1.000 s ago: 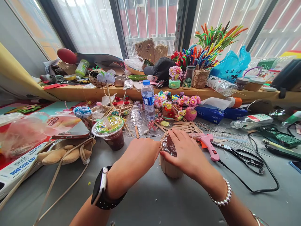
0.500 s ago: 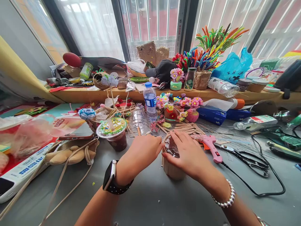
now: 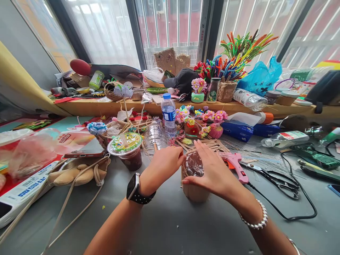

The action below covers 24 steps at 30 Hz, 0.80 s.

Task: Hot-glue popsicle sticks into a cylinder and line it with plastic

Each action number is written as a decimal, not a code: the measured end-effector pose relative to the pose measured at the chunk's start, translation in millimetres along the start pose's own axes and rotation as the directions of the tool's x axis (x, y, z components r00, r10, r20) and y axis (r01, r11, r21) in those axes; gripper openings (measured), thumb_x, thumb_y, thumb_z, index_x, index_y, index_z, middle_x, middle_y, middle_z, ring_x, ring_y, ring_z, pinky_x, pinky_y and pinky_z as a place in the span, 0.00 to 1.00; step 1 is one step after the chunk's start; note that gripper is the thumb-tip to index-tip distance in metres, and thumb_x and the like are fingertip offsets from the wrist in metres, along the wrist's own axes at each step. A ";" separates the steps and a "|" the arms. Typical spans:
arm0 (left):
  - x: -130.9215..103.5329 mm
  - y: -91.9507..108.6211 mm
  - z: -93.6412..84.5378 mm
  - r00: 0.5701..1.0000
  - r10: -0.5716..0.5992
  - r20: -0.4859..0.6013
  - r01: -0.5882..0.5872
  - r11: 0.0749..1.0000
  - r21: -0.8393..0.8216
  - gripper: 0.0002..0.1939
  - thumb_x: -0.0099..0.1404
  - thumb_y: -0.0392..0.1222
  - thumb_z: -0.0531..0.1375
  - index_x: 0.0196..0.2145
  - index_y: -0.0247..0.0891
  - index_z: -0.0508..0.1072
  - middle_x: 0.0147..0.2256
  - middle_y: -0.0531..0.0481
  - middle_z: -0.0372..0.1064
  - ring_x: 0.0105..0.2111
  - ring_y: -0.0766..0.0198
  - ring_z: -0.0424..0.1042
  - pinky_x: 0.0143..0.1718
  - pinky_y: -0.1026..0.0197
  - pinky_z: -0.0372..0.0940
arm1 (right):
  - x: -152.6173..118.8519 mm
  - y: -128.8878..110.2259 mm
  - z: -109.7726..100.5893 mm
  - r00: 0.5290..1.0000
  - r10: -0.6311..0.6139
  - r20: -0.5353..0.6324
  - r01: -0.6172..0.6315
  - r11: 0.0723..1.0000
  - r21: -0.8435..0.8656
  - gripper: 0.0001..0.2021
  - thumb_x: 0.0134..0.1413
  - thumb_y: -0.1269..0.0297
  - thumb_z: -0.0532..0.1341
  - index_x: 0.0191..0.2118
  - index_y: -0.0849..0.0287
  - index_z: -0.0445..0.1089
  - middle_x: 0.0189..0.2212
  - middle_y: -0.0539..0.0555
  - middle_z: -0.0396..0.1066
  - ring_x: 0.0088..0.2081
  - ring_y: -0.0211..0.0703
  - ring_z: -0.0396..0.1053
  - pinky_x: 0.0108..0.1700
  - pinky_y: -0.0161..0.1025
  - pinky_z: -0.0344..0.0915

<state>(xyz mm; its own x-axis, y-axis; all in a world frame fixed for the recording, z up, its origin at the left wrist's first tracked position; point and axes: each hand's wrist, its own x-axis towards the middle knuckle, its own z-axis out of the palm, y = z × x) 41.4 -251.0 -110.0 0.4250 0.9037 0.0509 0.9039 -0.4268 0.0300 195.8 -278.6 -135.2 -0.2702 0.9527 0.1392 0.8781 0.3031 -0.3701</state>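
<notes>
A round brown container (image 3: 195, 194) stands on the grey table, with a shiny, clear, plastic-like top surface and thin flat strips along its left side. Around its right side and top edge, my right hand (image 3: 212, 168) steadies it, thumb at the front and long fingers reaching to the far rim. My left hand (image 3: 168, 163) is closed at the container's left edge. Its fingertips are turned away, so what they pinch is hidden. Just right of the container, partly behind my right hand, lies a pink glue gun (image 3: 239, 168).
Black-handled scissors (image 3: 278, 180) and the glue gun's cord lie to the right. Flat wooden strips (image 3: 212, 144) are behind the container. A lidded drink cup (image 3: 130, 156), a water bottle (image 3: 169, 115) and crocheted flowers (image 3: 202, 118) stand behind. A corded pouch (image 3: 79, 173) is at left.
My left hand has turned slightly at the container's left edge, its wrist shifting right and upward. My right hand stays around the container, more of whose top now shows. The view has shifted slightly.
</notes>
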 end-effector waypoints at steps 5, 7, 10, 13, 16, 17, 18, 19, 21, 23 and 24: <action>-4.7 -1.1 -5.2 0.997 0.029 -0.078 -0.035 0.996 -0.079 0.13 0.64 0.44 0.46 0.39 0.37 0.66 0.39 0.47 0.68 0.39 0.60 0.68 0.38 0.60 0.62 | -2.6 28.3 -22.1 0.998 -0.060 0.014 0.060 0.998 0.033 0.47 0.35 0.37 0.55 0.59 0.66 0.49 0.59 0.62 0.47 0.60 0.49 0.44 0.58 0.48 0.47; -6.0 -1.0 -6.4 0.986 0.115 -0.119 -0.130 0.983 -0.128 0.17 0.64 0.48 0.48 0.46 0.37 0.63 0.47 0.45 0.64 0.47 0.60 0.64 0.46 0.59 0.60 | -4.7 40.9 -31.6 0.995 -0.082 0.054 0.081 0.996 0.023 0.44 0.36 0.39 0.56 0.57 0.64 0.53 0.58 0.61 0.50 0.59 0.50 0.45 0.58 0.48 0.46; -5.5 1.1 -5.4 0.953 0.281 -0.113 -0.299 0.933 -0.199 0.30 0.58 0.55 0.53 0.53 0.35 0.56 0.55 0.43 0.54 0.55 0.60 0.54 0.54 0.59 0.52 | -6.5 54.0 -39.8 0.989 -0.104 0.101 0.104 0.995 0.005 0.43 0.35 0.39 0.57 0.57 0.60 0.55 0.58 0.60 0.50 0.59 0.51 0.45 0.57 0.50 0.47; -2.5 3.3 -0.8 0.933 0.356 -0.060 -0.359 0.899 -0.252 0.40 0.54 0.58 0.56 0.57 0.31 0.50 0.58 0.41 0.48 0.58 0.60 0.47 0.57 0.60 0.46 | -5.6 57.9 -42.0 0.978 -0.138 0.156 0.139 0.990 0.009 0.40 0.37 0.40 0.57 0.56 0.56 0.56 0.58 0.57 0.51 0.59 0.50 0.47 0.57 0.48 0.48; 0.9 2.9 4.8 0.924 0.381 -0.007 -0.366 0.881 -0.299 0.42 0.54 0.60 0.54 0.58 0.31 0.47 0.60 0.40 0.43 0.59 0.60 0.43 0.58 0.60 0.43 | -4.1 57.3 -42.2 0.965 -0.157 0.209 0.151 0.988 0.042 0.37 0.39 0.41 0.56 0.56 0.54 0.56 0.58 0.54 0.52 0.58 0.48 0.48 0.56 0.47 0.49; 1.7 2.3 6.2 0.920 0.391 0.005 -0.370 0.874 -0.315 0.42 0.54 0.61 0.53 0.58 0.31 0.47 0.60 0.40 0.43 0.59 0.60 0.43 0.57 0.60 0.43 | -4.0 57.2 -42.3 0.962 -0.153 0.226 0.145 0.988 0.053 0.37 0.39 0.41 0.56 0.56 0.53 0.56 0.57 0.54 0.52 0.58 0.48 0.49 0.56 0.46 0.49; 2.3 1.7 7.2 0.916 0.402 0.011 -0.376 0.866 -0.329 0.42 0.55 0.61 0.52 0.58 0.31 0.47 0.60 0.40 0.43 0.59 0.59 0.43 0.57 0.60 0.44 | -4.0 57.4 -42.4 0.961 -0.144 0.237 0.133 0.989 0.062 0.36 0.39 0.42 0.56 0.56 0.52 0.56 0.57 0.53 0.53 0.58 0.48 0.49 0.56 0.46 0.49; 2.7 1.2 7.6 0.911 0.412 0.011 -0.384 0.857 -0.342 0.42 0.54 0.62 0.52 0.58 0.31 0.47 0.59 0.39 0.44 0.59 0.59 0.44 0.57 0.60 0.44 | -4.3 57.8 -42.6 0.961 -0.134 0.244 0.121 0.990 0.067 0.36 0.39 0.42 0.56 0.55 0.51 0.56 0.57 0.53 0.53 0.58 0.48 0.49 0.56 0.46 0.50; 2.8 0.9 7.1 0.900 0.435 0.002 -0.405 0.840 -0.361 0.43 0.53 0.62 0.53 0.57 0.31 0.48 0.58 0.39 0.47 0.58 0.58 0.47 0.56 0.60 0.46 | -5.2 59.1 -43.1 0.961 -0.115 0.251 0.100 0.992 0.073 0.36 0.39 0.42 0.56 0.56 0.50 0.55 0.57 0.52 0.52 0.58 0.48 0.49 0.55 0.46 0.51; 2.3 1.4 5.4 0.890 0.455 -0.015 -0.427 0.824 -0.372 0.42 0.53 0.62 0.54 0.57 0.31 0.50 0.57 0.38 0.49 0.57 0.57 0.49 0.55 0.61 0.48 | -6.2 60.6 -43.8 0.962 -0.101 0.253 0.084 0.994 0.075 0.36 0.39 0.42 0.56 0.56 0.50 0.55 0.58 0.53 0.52 0.58 0.50 0.49 0.54 0.47 0.53; 1.9 1.8 4.5 0.886 0.464 -0.023 -0.438 0.818 -0.374 0.41 0.53 0.61 0.54 0.56 0.31 0.50 0.57 0.38 0.51 0.57 0.57 0.50 0.55 0.61 0.49 | -6.5 61.3 -44.0 0.963 -0.099 0.252 0.082 0.994 0.078 0.37 0.39 0.42 0.56 0.56 0.51 0.55 0.57 0.54 0.52 0.57 0.51 0.49 0.53 0.48 0.53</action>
<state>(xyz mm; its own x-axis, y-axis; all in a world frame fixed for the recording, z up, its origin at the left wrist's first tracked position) 44.1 -249.9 -114.3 0.7945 0.6017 0.0816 0.5346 -0.7569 0.3758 268.8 -267.2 -118.3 -0.4469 0.8925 -0.0607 0.8195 0.3813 -0.4279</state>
